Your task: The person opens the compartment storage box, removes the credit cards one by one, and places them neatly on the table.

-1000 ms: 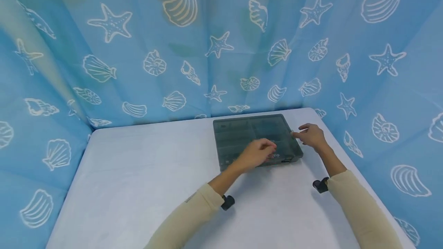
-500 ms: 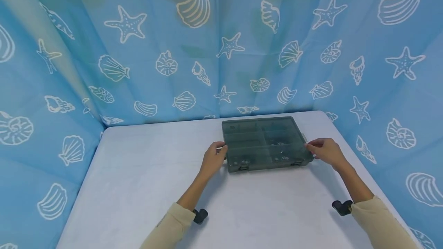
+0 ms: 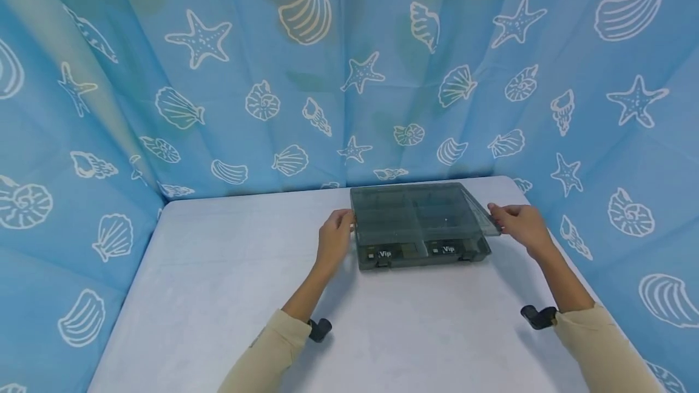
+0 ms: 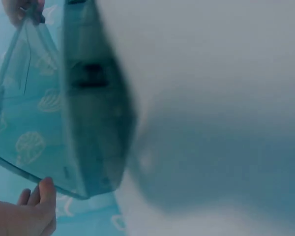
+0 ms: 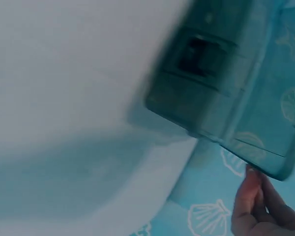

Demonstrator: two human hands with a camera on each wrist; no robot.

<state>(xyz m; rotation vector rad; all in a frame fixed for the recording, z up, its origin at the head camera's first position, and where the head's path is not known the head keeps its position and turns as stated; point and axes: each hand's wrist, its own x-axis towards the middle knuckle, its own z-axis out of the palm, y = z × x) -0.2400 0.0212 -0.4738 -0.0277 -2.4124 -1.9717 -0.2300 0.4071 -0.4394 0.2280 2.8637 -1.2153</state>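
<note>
A dark translucent compartment box (image 3: pixel 415 259) lies on the white table, its lid (image 3: pixel 404 205) tilted up along the front. Two dark pieces lettered "Vip" show in its front compartments. My right hand (image 3: pixel 521 223) pinches the lid's front right corner between thumb and fingers, seen also in the right wrist view, where this hand (image 5: pixel 265 204) is at the lid's edge. At the left side my left hand (image 3: pixel 334 238) holds the lid's edge with its fingertips. In the left wrist view that hand (image 4: pixel 27 216) shows at the lower left, fingertip on the edge.
A blue curtain (image 3: pixel 306 108) with white seashell and starfish prints hangs behind the table and on both sides. The white table (image 3: pixel 246 259) extends to the left and front of the box, which sits close to the back edge.
Both hands have moved to the sides of the box, the left one from over its front. The lid's front has since lifted, with the right hand raised at its corner.
</note>
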